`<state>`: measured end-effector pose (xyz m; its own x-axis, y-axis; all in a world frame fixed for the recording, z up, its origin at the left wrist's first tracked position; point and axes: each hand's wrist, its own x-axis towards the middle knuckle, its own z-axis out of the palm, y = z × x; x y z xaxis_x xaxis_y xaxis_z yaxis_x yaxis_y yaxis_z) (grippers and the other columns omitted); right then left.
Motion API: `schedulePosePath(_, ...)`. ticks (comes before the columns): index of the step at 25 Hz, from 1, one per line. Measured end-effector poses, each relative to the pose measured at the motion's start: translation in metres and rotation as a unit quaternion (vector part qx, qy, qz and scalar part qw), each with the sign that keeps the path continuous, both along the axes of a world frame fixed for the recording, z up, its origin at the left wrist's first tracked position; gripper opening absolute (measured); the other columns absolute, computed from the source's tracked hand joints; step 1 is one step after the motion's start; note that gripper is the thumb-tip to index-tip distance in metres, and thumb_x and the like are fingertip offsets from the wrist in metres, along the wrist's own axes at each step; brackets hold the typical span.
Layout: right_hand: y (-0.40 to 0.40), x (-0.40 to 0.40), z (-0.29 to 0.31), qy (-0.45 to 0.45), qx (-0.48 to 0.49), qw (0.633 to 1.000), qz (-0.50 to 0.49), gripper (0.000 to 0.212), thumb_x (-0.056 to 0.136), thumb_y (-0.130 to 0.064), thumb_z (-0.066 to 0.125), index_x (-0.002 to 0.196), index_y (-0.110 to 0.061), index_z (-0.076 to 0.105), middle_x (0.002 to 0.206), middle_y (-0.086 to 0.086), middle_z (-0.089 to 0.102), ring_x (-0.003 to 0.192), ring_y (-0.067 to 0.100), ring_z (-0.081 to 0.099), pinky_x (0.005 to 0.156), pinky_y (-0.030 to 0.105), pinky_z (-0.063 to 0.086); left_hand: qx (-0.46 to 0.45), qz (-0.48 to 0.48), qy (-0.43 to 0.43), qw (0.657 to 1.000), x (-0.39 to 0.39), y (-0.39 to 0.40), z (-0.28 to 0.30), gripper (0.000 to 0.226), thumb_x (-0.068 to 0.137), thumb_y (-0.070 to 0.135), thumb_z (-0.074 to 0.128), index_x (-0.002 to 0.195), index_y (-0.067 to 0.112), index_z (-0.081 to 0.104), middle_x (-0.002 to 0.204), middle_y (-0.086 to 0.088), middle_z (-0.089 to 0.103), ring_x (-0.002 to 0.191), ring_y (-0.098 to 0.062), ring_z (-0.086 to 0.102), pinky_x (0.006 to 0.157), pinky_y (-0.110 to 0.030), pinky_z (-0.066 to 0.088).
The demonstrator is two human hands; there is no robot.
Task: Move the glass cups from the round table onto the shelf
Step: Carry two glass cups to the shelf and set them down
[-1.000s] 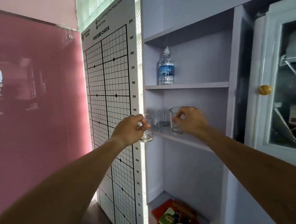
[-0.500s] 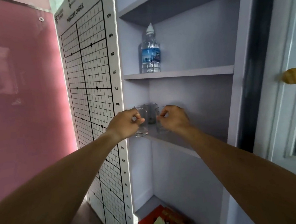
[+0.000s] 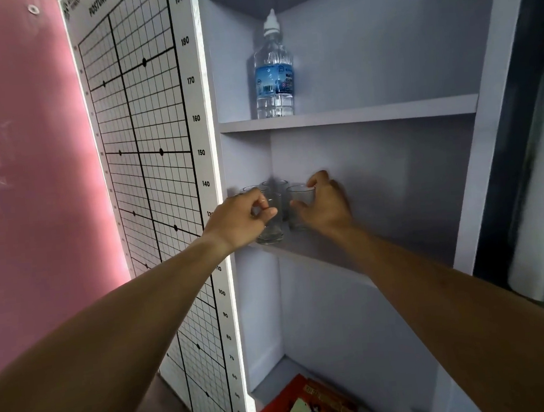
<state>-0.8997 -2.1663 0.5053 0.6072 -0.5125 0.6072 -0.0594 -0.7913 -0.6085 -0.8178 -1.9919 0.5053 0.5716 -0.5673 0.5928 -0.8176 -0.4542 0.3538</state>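
Note:
My left hand (image 3: 242, 220) grips a clear glass cup (image 3: 271, 229) whose base stands on the front left of the middle shelf (image 3: 328, 250). My right hand (image 3: 325, 205) curls round a second glass cup (image 3: 300, 199) standing just to the right of it on the same shelf. Behind these, in the back left corner, more glass cups (image 3: 270, 186) stand close together, partly hidden by my hands. The round table is out of view.
A water bottle (image 3: 273, 72) stands on the upper shelf (image 3: 371, 113). A posture-check grid board (image 3: 152, 184) flanks the shelf unit on the left, next to a pink wall panel (image 3: 27, 163). Colourful books (image 3: 310, 408) lie at the bottom.
Both hands have carried their cups forward onto the middle shelf; the left cup, earlier held off the shelf's left edge, now rests on it. The view has moved closer.

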Motion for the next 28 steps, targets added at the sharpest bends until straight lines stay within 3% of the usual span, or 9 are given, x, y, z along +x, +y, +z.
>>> schedulePosePath(5,-0.004,0.006,0.003,0.006,-0.02,0.998,-0.051,0.045,0.077,-0.04,0.078,0.1,-0.017,0.047,0.104,0.009,0.063,0.095,0.029,0.062,0.08,0.037,0.052,-0.014,-0.019,0.005,1.0,0.009,0.003,0.001,0.042,0.083,0.064,0.062,0.109,0.034,0.049,0.108,0.008,0.069,0.094,-0.019,0.067,0.084,-0.039,0.056)
schedulePosePath(9,-0.009,0.014,0.001,0.014,-0.022,0.998,-0.051,0.033,0.081,-0.036,0.075,0.092,-0.015,0.052,0.093,0.009,0.068,0.088,0.031,0.064,0.073,0.034,0.051,-0.021,-0.028,0.003,0.999,0.013,0.006,0.0,0.055,0.078,0.072,0.062,0.116,0.036,0.045,0.107,0.009,0.069,0.093,-0.016,0.068,0.082,-0.038,0.056)
schedulePosePath(11,-0.007,0.018,-0.001,0.009,-0.019,0.999,-0.041,0.026,0.082,-0.032,0.074,0.086,-0.014,0.056,0.086,0.007,0.07,0.084,0.03,0.065,0.072,0.035,0.053,-0.031,-0.026,0.009,0.999,0.015,0.006,-0.002,0.061,0.074,0.077,0.061,0.118,0.039,0.042,0.104,0.009,0.07,0.089,-0.014,0.068,0.08,-0.037,0.057)
schedulePosePath(14,-0.004,0.023,-0.001,-0.008,-0.024,0.999,-0.03,0.016,0.081,-0.026,0.072,0.081,-0.015,0.06,0.083,0.007,0.072,0.083,0.029,0.067,0.075,0.038,0.055,-0.048,-0.019,0.007,0.999,0.017,0.004,-0.004,0.067,0.068,0.081,0.06,0.116,0.039,0.04,0.082,0.007,0.069,0.075,-0.012,0.068,0.072,-0.037,0.058)
schedulePosePath(17,-0.003,0.021,0.0,-0.029,-0.008,0.999,-0.023,0.01,0.08,-0.023,0.067,0.076,-0.019,0.058,0.074,-0.001,0.068,0.078,0.024,0.068,0.072,0.034,0.056,-0.063,-0.016,-0.006,0.998,0.018,0.0,-0.005,0.067,0.068,0.078,0.064,0.114,0.035,0.039,0.066,0.002,0.066,0.062,-0.014,0.066,0.063,-0.038,0.057)
schedulePosePath(20,-0.004,0.02,0.0,-0.052,0.004,0.999,0.004,0.002,0.082,-0.017,0.062,0.082,-0.018,0.06,0.073,-0.002,0.067,0.074,0.022,0.067,0.07,0.033,0.056,-0.065,-0.015,-0.012,0.998,0.019,-0.007,-0.005,0.067,0.069,0.074,0.066,0.114,0.034,0.038,0.064,0.003,0.066,0.06,-0.016,0.066,0.061,-0.036,0.057)
schedulePosePath(23,-0.005,0.015,0.001,-0.061,0.0,0.998,0.034,0.016,0.081,-0.009,0.055,0.092,-0.017,0.062,0.079,0.001,0.066,0.078,0.024,0.066,0.072,0.031,0.055,-0.067,-0.019,-0.008,0.998,0.019,-0.017,-0.006,0.063,0.073,0.068,0.069,0.115,0.034,0.037,0.065,0.006,0.065,0.061,-0.015,0.065,0.059,-0.033,0.053)
schedulePosePath(28,-0.003,0.01,0.001,-0.019,-0.002,0.997,0.071,0.024,0.08,-0.008,0.049,0.09,-0.028,0.055,0.071,-0.012,0.062,0.07,0.013,0.06,0.059,0.021,0.043,-0.078,-0.007,-0.009,0.997,0.02,-0.029,-0.008,0.052,0.077,0.053,0.072,0.112,0.033,0.038,0.067,0.007,0.065,0.062,-0.012,0.063,0.052,-0.025,0.037)
